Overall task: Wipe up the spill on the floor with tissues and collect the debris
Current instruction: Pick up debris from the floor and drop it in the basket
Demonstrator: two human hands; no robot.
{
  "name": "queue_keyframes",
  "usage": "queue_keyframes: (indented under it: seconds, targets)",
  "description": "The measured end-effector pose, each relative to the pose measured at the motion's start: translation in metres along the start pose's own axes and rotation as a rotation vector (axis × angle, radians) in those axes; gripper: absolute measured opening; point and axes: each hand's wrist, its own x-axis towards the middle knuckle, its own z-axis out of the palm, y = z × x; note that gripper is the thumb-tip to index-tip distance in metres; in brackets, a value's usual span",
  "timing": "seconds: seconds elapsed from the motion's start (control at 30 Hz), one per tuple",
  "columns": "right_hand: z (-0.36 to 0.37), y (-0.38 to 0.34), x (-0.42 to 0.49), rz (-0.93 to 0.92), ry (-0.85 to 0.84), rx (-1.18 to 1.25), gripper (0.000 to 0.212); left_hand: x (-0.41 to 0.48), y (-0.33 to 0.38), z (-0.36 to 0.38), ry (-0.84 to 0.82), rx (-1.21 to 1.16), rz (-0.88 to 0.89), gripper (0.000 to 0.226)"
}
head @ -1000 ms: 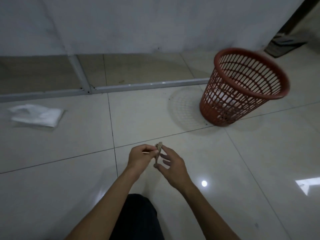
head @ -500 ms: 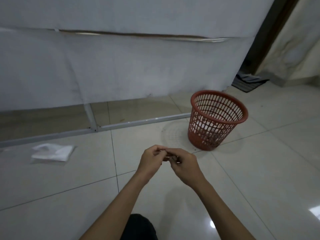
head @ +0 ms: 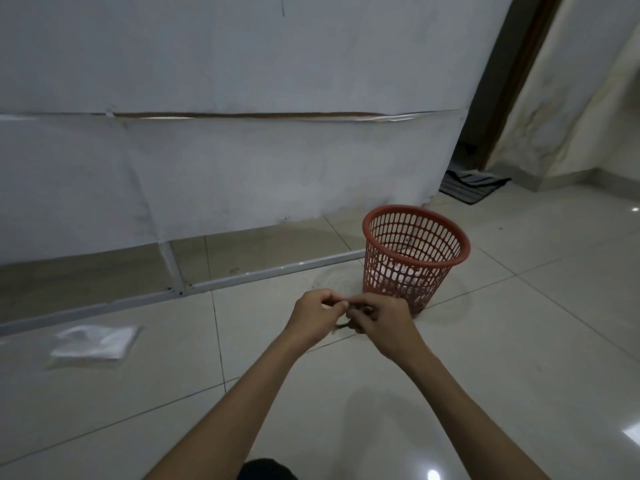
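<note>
The left hand (head: 313,317) and right hand (head: 382,320) both pinched a small brownish scrap of debris (head: 351,311) between them. Just beyond the pinch stood a red slotted plastic basket (head: 398,271). A crumpled white tissue (head: 95,344) lay far left.

Between the left hand (head: 313,317) and the right hand (head: 381,320) sits a small scrap (head: 353,311), dull brown shading to dark grey. Just beyond the right hand, the basket (head: 412,271) is orange-red, its wall a lattice of upright slots with white showing through. Left of the left hand, the tissues (head: 93,344) are white. The floor (head: 519,341) under both hands is glossy pale grey-beige tile, crossed by thin dark grout lines. Beyond the hands, the sheet (head: 242,168) is plain white over a silver-grey frame (head: 277,270). Far beyond the right hand, the mat (head: 474,183) is dark with paler stripes, and the wall (head: 571,98) is cream with blotchy stains.
</note>
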Motion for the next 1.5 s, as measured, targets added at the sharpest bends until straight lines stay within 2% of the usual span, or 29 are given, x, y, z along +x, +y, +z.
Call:
queue_keyframes:
  seconds: [0.17,0.3,0.5,0.63,0.83,1.07,1.27,1.37,1.5]
  targets:
    - [-0.026,0.004,0.028,0.093,0.07,0.053,0.017,0.032,0.03,0.008,-0.033,0.072,0.065,0.015]
    - [-0.048,0.011,0.049,0.075,0.138,-0.074,0.019,0.06,0.043,0.014,-0.012,0.115,0.063,0.019]
    - [-0.074,0.042,0.088,0.118,0.152,-0.177,0.044,0.108,0.049,0.02,0.0,0.206,0.059,0.022]
    - [-0.083,0.062,0.115,0.1,0.261,-0.246,0.029,0.134,0.059,0.029,-0.058,0.301,0.105,0.024]
    - [-0.093,0.093,0.158,0.261,0.364,-0.228,0.027,0.17,0.068,0.052,-0.078,0.342,0.12,0.026]
    - [-0.095,0.124,0.199,0.491,0.359,-0.232,0.036,0.202,0.062,0.07,-0.063,0.423,0.119,0.031]
    - [-0.084,0.137,0.22,0.605,0.222,-0.291,0.051,0.222,0.046,0.059,-0.12,0.481,0.094,0.033]
    - [-0.072,0.126,0.217,0.506,0.197,-0.369,0.052,0.217,0.037,0.042,-0.104,0.524,0.058,0.047]
    - [-0.053,0.094,0.207,0.305,0.144,-0.402,0.048,0.203,0.023,0.01,-0.041,0.576,0.06,0.051]
